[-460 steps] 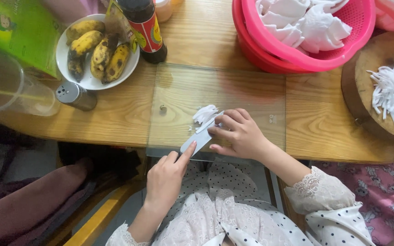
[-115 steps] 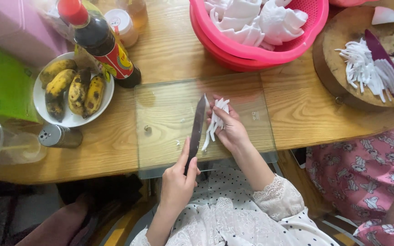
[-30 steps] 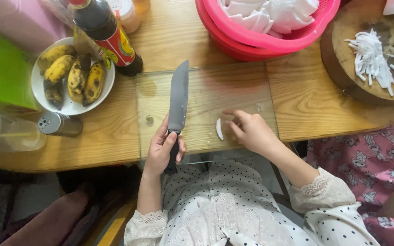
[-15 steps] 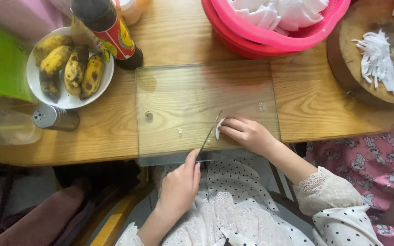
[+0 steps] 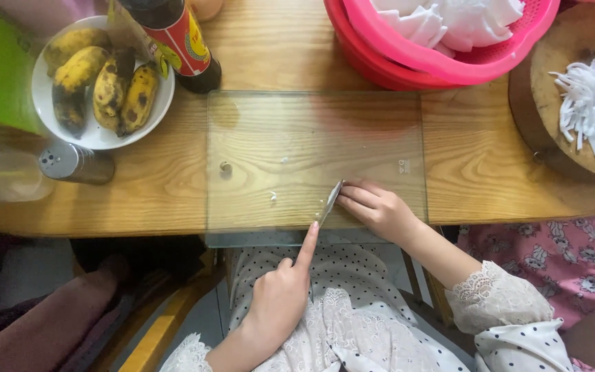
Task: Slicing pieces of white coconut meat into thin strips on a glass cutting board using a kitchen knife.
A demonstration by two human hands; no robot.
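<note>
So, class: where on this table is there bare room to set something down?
Free: most of the glass board, beyond the knife and both hands; bare wood between board and round chopping block. Crowded: the far-left corner, with banana plate, bottle and shaker.

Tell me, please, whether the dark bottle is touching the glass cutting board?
Apart. In the head view, a strip of bare wood shows between the base of the dark bottle and the far edge of the glass cutting board.

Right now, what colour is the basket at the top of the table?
Pink; the basket shows best in the head view.
</note>
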